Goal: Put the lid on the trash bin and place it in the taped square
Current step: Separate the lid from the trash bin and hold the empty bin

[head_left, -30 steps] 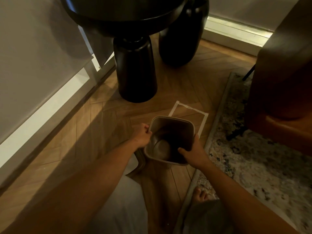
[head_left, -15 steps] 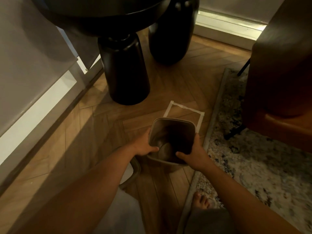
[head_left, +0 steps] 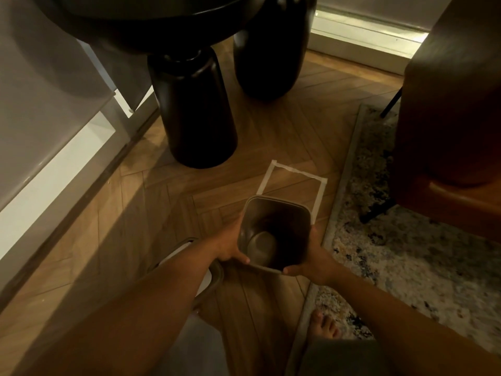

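A grey-brown square trash bin [head_left: 273, 213] with no lid on it is held just above the wooden floor, its open top facing me. My left hand [head_left: 230, 244] grips its left side and my right hand [head_left: 314, 260] grips its right near corner. The taped square [head_left: 292, 170] of white tape lies on the floor right behind the bin; the bin hides its near part. The lid [head_left: 210, 280], white with a dark rim, lies on the floor under my left forearm, mostly hidden.
Two black rounded table legs [head_left: 195, 109] stand behind the square under a dark round top. A patterned rug [head_left: 406, 253] lies to the right with a brown armchair [head_left: 447, 131] on it. A grey wall with a pale skirting runs along the left. My bare foot [head_left: 324, 327] shows below.
Both hands have slid lower on the bin, from its rim to its sides and near corner. The bin sits slightly nearer to me and more of the taped square shows.
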The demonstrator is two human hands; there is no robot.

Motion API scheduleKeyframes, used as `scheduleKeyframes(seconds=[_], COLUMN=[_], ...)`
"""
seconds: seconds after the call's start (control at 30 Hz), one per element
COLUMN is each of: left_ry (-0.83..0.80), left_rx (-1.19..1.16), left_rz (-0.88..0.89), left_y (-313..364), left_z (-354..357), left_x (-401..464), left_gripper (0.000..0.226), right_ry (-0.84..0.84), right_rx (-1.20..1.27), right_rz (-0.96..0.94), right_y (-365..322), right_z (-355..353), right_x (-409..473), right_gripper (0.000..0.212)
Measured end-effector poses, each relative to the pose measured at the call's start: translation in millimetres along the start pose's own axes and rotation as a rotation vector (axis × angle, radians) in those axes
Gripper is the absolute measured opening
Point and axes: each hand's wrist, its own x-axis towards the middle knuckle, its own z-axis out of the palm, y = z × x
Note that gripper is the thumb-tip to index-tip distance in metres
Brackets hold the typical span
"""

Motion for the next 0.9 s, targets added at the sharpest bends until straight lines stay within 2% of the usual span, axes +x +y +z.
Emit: scheduleKeyframes(seconds=[0.1, 0.33, 0.53, 0.9], left_ry=[0.0, -0.005, -0.067, -0.088], left_rx=[0.014, 0.04, 0.088, -0.037], left_rz=[-0.006, -0.002, -0.024, 0.004], left_y=[-6.4, -0.5, 1.4, -1.1], left_z=[1.9, 4.5, 3.7, 3.0], left_x=[-0.2, 0.5, -2.9, -8.3], left_gripper=[0.139, 0.14, 0.149, 0.142], right_ry=[-0.024, -0.039, -0.108, -0.172], right_rx=[-0.01, -0.041, -0.144, -0.215], right_rz=[0.005, 0.047, 0.133, 0.137], right_y=[2.0, 2.2, 7.2, -1.8], right_z=[8.0, 6.7, 4.6, 2.2], right_x=[-3.3, -6.8, -8.5, -18.7], right_gripper=[0.137, 0.146, 0.151, 0.147])
